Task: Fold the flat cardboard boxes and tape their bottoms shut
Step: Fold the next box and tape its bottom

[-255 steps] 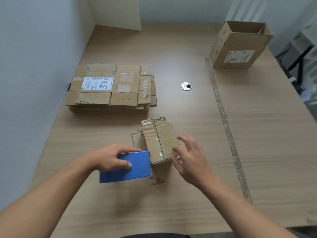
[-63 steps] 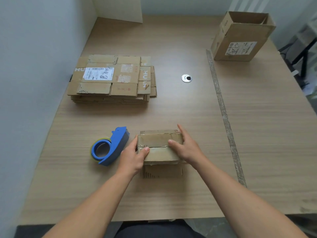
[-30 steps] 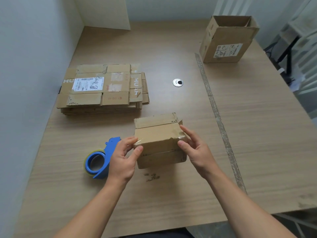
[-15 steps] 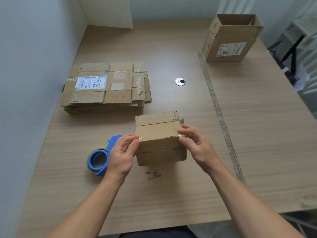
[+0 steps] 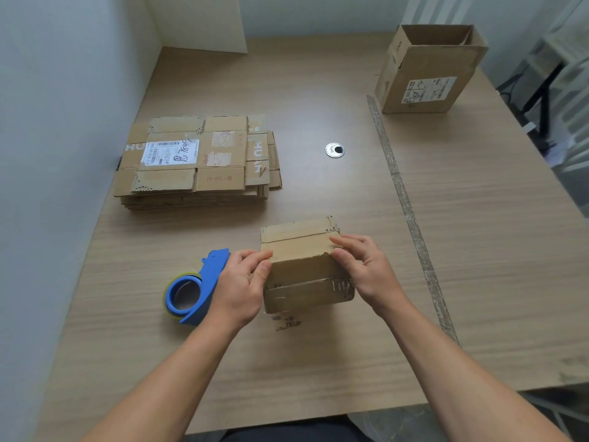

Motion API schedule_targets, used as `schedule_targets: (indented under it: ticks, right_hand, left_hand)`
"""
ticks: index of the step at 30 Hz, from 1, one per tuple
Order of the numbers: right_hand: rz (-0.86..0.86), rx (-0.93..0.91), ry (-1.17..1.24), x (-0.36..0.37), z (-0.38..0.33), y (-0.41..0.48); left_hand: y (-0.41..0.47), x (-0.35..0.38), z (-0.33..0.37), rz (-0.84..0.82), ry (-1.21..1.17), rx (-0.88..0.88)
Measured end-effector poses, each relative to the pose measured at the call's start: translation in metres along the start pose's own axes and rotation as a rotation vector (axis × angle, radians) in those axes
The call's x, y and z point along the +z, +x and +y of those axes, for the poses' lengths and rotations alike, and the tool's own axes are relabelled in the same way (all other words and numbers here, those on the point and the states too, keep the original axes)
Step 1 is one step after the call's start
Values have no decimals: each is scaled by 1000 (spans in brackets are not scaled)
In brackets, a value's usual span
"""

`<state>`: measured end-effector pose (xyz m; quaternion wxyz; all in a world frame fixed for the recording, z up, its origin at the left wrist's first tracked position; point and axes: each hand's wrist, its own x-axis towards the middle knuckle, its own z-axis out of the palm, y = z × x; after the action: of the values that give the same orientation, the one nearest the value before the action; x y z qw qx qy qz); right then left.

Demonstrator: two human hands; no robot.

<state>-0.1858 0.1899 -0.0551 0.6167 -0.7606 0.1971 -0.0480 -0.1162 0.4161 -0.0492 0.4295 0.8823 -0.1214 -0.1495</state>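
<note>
Small box (image 5: 304, 282) tipped more; L hand (image 5: 239, 290), R hand (image 5: 369, 275) pinch top corners.

One small folded cardboard box (image 5: 302, 275), one larger open cardboard box (image 5: 424, 87), one stack of flattened brown cartons (image 5: 197, 161), one blue tape dispenser (image 5: 194, 288)

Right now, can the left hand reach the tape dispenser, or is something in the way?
Probably yes. The tape dispenser lies on the table right beside the left hand, with nothing between them; the hand only has to let go of the small box.
</note>
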Motion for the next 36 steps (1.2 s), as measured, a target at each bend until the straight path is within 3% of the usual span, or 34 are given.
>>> schedule_targets:
  ticks: [8, 12, 15, 18, 20, 22, 27, 29, 32, 36]
  right_hand:
    - [26, 63, -224, -2, 2, 5]
    - [63, 150, -129, 2, -5, 10]
    - [103, 221, -99, 3, -9, 18]
    - [124, 272, 132, 0, -14, 19]
    - [38, 289, 347, -5, -15, 15]
    - [-107, 290, 465, -11, -15, 6]
    - [-373, 176, 331, -21, -9, -9]
    - [-284, 111, 162, -18, -8, -11]
    - [-36, -9, -26, -8, -8, -8]
    - [124, -61, -3, 2, -10, -7]
  left_hand:
    - [9, -6, -8, -128, 63, -33]
    - [6, -9, -3, -197, -205, -144]
    - [1, -8, -2, -244, -295, -135]
    - [-4, -7, -2, -109, -521, -204]
    - [-6, -9, -3, -20, -641, -221]
    - [-6, -12, -1, -42, -698, -180]
    - [-6, -29, 4, -280, -565, -21]
    - [-6, -32, 6, -247, -438, -24]
    - [-5, -27, 12, -56, -219, -23]
    - [-10, -14, 21, -21, -179, -54]
